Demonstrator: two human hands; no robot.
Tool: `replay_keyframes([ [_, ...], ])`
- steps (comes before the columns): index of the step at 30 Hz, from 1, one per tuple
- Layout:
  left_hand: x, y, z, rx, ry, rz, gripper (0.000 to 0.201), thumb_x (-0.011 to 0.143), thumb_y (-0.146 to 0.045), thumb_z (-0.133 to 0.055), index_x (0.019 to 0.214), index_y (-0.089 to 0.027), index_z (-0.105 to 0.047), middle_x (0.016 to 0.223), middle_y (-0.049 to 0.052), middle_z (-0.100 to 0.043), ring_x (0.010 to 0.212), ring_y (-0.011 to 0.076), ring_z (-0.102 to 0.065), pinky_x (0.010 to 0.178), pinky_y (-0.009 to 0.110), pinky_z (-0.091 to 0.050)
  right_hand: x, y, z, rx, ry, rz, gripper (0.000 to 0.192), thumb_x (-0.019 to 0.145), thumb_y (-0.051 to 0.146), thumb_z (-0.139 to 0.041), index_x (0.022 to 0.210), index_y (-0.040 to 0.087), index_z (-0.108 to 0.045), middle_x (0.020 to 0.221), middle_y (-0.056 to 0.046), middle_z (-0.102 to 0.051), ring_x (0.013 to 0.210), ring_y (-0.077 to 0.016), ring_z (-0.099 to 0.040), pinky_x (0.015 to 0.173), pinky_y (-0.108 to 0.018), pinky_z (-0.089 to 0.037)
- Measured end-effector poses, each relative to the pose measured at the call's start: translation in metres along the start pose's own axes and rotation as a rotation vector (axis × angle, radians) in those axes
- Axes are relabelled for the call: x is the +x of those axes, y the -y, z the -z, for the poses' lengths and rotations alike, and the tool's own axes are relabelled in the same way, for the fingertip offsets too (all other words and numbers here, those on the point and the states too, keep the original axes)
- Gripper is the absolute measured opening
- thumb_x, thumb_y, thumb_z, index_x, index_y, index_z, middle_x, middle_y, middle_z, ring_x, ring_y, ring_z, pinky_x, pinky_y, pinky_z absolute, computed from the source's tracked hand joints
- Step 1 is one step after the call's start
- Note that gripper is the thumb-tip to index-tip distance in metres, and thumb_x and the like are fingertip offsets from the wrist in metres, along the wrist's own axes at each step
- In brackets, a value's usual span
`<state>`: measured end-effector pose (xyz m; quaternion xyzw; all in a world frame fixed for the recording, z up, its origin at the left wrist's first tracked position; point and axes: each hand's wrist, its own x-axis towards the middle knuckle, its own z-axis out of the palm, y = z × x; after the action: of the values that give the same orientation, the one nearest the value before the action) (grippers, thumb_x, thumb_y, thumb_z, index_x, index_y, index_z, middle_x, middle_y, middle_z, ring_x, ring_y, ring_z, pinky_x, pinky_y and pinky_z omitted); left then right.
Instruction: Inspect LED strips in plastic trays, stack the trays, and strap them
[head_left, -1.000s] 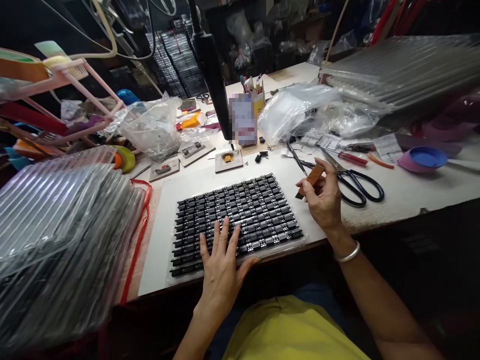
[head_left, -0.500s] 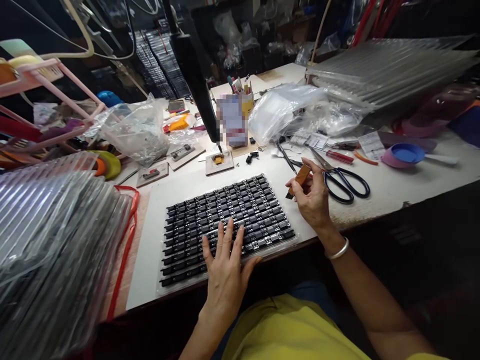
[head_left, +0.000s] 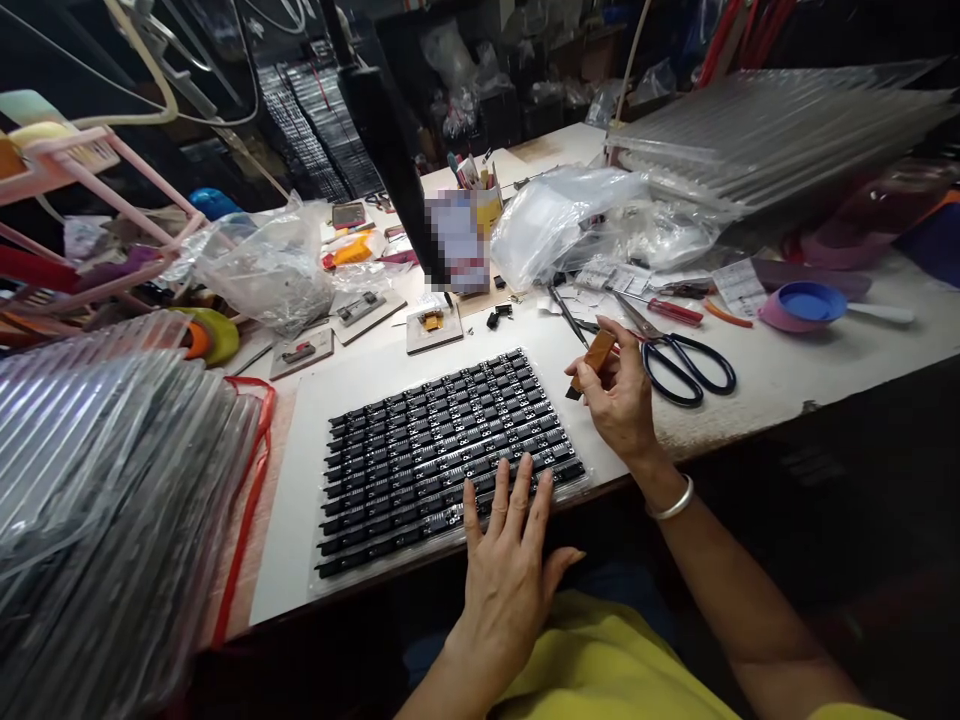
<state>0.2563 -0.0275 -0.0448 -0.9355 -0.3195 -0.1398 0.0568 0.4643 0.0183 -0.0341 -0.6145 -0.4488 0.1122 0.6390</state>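
While the left hand (head_left: 508, 570) lies flat, fingers spread, on the tray of black parts (head_left: 448, 445), the right hand's (head_left: 621, 400) grip pinches a brown tool (head_left: 592, 360) just beside it.

Black scissors (head_left: 686, 362), red screwdriver (head_left: 675, 312), blue-centred dish (head_left: 814, 304) (far right), yellow tape roll (head_left: 219, 335).

A cluttered white workbench (head_left: 787, 375) stands lit against a dim, dark workshop behind.
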Motion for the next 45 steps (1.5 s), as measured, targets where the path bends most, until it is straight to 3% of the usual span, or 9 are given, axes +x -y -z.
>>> replay_keyframes([
  [6, 0.007, -0.011, 0.001, -0.057, -0.012, -0.011, 0.062, 0.089, -0.053, -0.039, 0.141, -0.020, -0.034, 0.150, 0.005, -0.029, 0.140, 0.0273, -0.022, 0.114, 0.051, 0.002, -0.001, 0.002, 0.000, -0.004, -0.018, 0.015, 0.053, 0.085, 0.025, -0.055, 0.134, 0.022, -0.037, 0.080, -0.002, -0.065, 0.062, -0.0153, -0.059, 0.058, -0.029, -0.053],
  [11, 0.010, -0.020, 0.002, -0.124, 0.039, -0.042, 0.064, 0.089, -0.055, -0.036, 0.142, -0.020, -0.031, 0.152, 0.006, -0.024, 0.141, 0.0270, -0.018, 0.114, 0.051, -0.013, -0.002, 0.001, 0.001, -0.026, -0.021, 0.009, 0.056, 0.084, 0.029, -0.058, 0.135, 0.022, -0.037, 0.081, -0.003, -0.066, 0.063, -0.0163, -0.060, 0.057, -0.030, -0.053],
  [15, -0.005, -0.002, 0.010, -0.129, -0.031, 0.039, 0.058, 0.091, -0.045, -0.043, 0.140, -0.016, -0.034, 0.150, 0.009, -0.030, 0.141, 0.0270, -0.018, 0.114, 0.051, -0.013, -0.003, 0.000, 0.001, -0.035, -0.025, 0.006, 0.055, 0.084, 0.029, -0.058, 0.134, 0.023, -0.037, 0.080, -0.002, -0.066, 0.067, -0.0177, -0.062, 0.059, -0.032, -0.053],
  [22, -0.053, 0.038, 0.023, -0.110, -0.136, 0.248, 0.048, 0.087, -0.020, -0.054, 0.133, -0.014, -0.041, 0.145, 0.019, -0.035, 0.140, 0.0315, -0.019, 0.110, 0.057, -0.020, -0.003, 0.002, 0.000, -0.047, -0.031, 0.023, 0.053, 0.083, 0.027, -0.058, 0.133, 0.024, -0.039, 0.081, -0.002, -0.065, 0.067, -0.0176, -0.061, 0.058, -0.031, -0.053],
  [27, -0.061, 0.038, 0.024, -0.141, -0.124, 0.283, 0.034, 0.085, -0.024, -0.057, 0.118, -0.016, -0.054, 0.145, 0.021, -0.034, 0.139, 0.0360, -0.019, 0.107, 0.064, -0.020, -0.002, 0.001, 0.000, -0.042, -0.036, 0.025, 0.056, 0.081, 0.025, -0.060, 0.133, 0.021, -0.039, 0.079, -0.005, -0.065, 0.066, -0.0185, -0.061, 0.057, -0.031, -0.052],
  [32, -0.063, 0.040, 0.026, -0.168, -0.141, 0.308, 0.031, 0.086, -0.024, -0.057, 0.116, -0.017, -0.055, 0.145, 0.020, -0.034, 0.140, 0.0353, -0.019, 0.107, 0.064, -0.019, -0.001, 0.000, 0.000, -0.054, -0.032, 0.016, 0.058, 0.078, 0.023, -0.062, 0.132, 0.021, -0.040, 0.077, -0.005, -0.065, 0.064, -0.0192, -0.061, 0.050, -0.030, -0.049],
  [45, -0.109, 0.079, 0.030, -0.091, -0.214, 0.514, 0.026, 0.086, -0.021, -0.056, 0.111, -0.017, -0.057, 0.145, 0.018, -0.034, 0.140, 0.0335, -0.017, 0.109, 0.060, -0.022, 0.001, -0.013, 0.002, -0.141, -0.053, 0.097, 0.071, 0.065, 0.023, -0.067, 0.132, 0.023, -0.043, 0.074, -0.010, -0.065, 0.055, -0.0225, -0.062, 0.039, -0.031, -0.045],
])
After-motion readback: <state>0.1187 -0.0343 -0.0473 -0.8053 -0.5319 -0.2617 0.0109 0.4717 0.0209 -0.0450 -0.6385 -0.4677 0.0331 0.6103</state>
